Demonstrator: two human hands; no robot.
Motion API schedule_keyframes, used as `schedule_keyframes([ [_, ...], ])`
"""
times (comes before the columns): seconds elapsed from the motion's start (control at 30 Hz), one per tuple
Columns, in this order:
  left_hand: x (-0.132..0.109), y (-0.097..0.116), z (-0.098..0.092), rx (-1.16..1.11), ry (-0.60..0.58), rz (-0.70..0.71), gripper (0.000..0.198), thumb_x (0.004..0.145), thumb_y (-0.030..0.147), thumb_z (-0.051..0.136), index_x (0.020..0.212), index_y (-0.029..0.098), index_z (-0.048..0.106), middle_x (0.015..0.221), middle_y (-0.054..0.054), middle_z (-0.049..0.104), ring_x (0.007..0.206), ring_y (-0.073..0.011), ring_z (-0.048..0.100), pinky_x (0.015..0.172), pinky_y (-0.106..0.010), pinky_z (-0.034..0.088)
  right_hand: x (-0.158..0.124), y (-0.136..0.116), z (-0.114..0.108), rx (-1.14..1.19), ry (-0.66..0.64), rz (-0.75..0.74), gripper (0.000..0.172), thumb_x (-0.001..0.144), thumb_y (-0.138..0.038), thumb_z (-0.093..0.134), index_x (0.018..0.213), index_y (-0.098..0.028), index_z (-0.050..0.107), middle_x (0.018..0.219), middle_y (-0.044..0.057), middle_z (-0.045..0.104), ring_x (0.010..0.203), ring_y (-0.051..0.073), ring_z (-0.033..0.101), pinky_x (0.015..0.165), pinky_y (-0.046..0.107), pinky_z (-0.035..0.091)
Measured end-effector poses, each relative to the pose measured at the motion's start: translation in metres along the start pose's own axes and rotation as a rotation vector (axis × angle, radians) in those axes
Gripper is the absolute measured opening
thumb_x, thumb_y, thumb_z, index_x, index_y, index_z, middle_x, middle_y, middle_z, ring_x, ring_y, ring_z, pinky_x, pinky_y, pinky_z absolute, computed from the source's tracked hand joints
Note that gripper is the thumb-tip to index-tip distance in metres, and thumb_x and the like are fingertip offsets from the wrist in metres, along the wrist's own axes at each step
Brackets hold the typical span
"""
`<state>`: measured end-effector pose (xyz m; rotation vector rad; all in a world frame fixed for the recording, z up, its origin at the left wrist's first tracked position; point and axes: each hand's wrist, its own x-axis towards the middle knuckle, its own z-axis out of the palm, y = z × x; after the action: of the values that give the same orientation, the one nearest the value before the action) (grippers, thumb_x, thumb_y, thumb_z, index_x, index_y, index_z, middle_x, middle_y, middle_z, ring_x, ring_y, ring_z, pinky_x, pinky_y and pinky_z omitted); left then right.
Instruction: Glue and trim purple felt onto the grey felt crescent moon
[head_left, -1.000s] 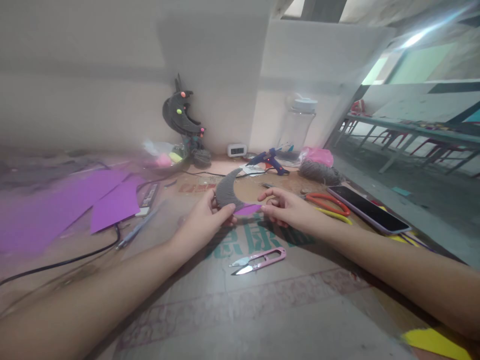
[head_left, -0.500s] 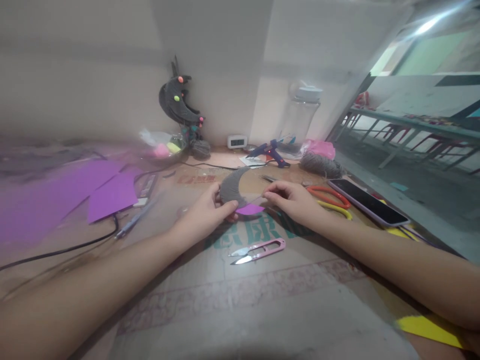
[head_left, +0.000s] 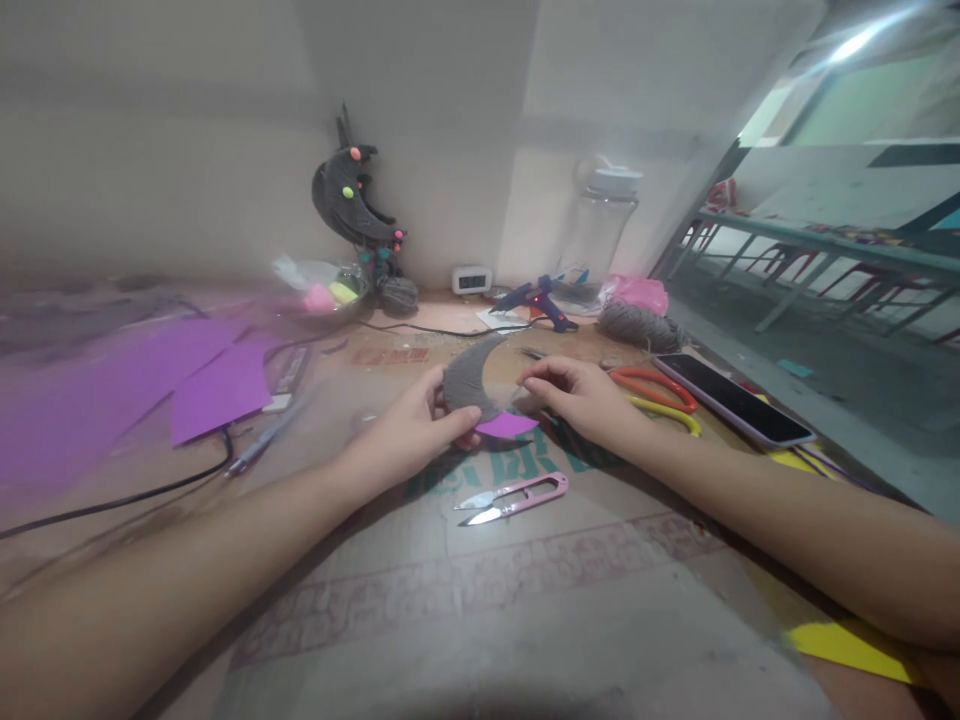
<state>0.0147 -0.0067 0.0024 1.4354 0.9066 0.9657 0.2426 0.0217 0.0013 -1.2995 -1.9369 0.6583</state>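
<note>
My left hand (head_left: 420,425) grips a crescent moon shape (head_left: 471,378) by its outer curve, the thumb lying across its lower part. Grey yarn is wound over most of the crescent, while its lower tip (head_left: 510,426) is bare purple. Just right of the crescent, my right hand (head_left: 581,392) is closed in a pinch, thumb against forefinger. A faint thin strand of grey yarn (head_left: 522,394) runs at its fingertips, hard to make out. Below both hands, pink thread snips (head_left: 529,490) lie on the table with their blades pointing left.
A blue glue gun (head_left: 540,300), a small digital clock (head_left: 472,281) and a clear bottle (head_left: 602,230) stand at the back. Grey yarn (head_left: 637,326), orange-and-yellow-handled scissors (head_left: 660,390) and a phone (head_left: 731,398) lie right. Purple sheets (head_left: 221,390) lie left; a dark decorated crescent (head_left: 345,195) leans against the wall.
The right hand has shifted slightly left. The crescent has tilted a little in the left hand, and more of its purple tip shows. The whole view has shifted slightly.
</note>
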Motion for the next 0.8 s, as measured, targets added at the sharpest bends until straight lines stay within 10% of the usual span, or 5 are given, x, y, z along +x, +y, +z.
schedule_keyframes([
  [0.13,0.003,0.001,0.0,-0.005,0.054,-0.006,0.034,0.08,0.021,0.068,0.109,0.015,0.051,0.079,0.001,0.064,0.06,-0.0111,0.064,0.06,-0.025,0.054,0.011,0.012,-0.005,0.126,0.118,-0.014,0.033,0.086,-0.037,0.057,0.115,-0.021,0.055,0.107,0.004,0.06,0.059,0.009,0.051,0.051,0.024,0.045],
  [0.27,0.004,0.003,0.0,-0.005,0.107,-0.021,0.032,0.08,0.019,0.066,0.108,0.014,0.05,0.076,0.002,0.063,0.058,-0.0109,0.064,0.057,-0.024,0.053,0.012,0.002,-0.022,0.118,0.248,-0.032,0.015,0.09,-0.035,0.051,0.091,-0.02,0.053,0.074,-0.002,0.053,0.057,0.011,0.048,0.055,0.023,0.043],
  [0.47,0.004,0.002,-0.002,-0.038,0.116,-0.014,0.033,0.08,0.022,0.069,0.107,0.016,0.052,0.078,0.001,0.064,0.06,-0.0108,0.063,0.057,-0.022,0.052,-0.033,-0.052,-0.028,-0.437,-0.407,-0.545,0.031,0.085,-0.048,0.068,0.1,-0.021,0.067,0.092,0.006,0.068,0.082,0.019,0.061,0.07,0.029,0.046],
  [0.8,0.004,0.003,-0.001,-0.005,0.142,-0.029,0.032,0.08,0.022,0.069,0.106,0.015,0.053,0.077,0.001,0.063,0.06,-0.0114,0.063,0.057,-0.023,0.052,-0.055,-0.046,0.003,-0.706,-0.427,-0.911,0.024,0.098,-0.014,0.042,0.101,-0.012,0.066,0.088,0.01,0.066,0.08,0.021,0.057,0.072,0.034,0.044],
])
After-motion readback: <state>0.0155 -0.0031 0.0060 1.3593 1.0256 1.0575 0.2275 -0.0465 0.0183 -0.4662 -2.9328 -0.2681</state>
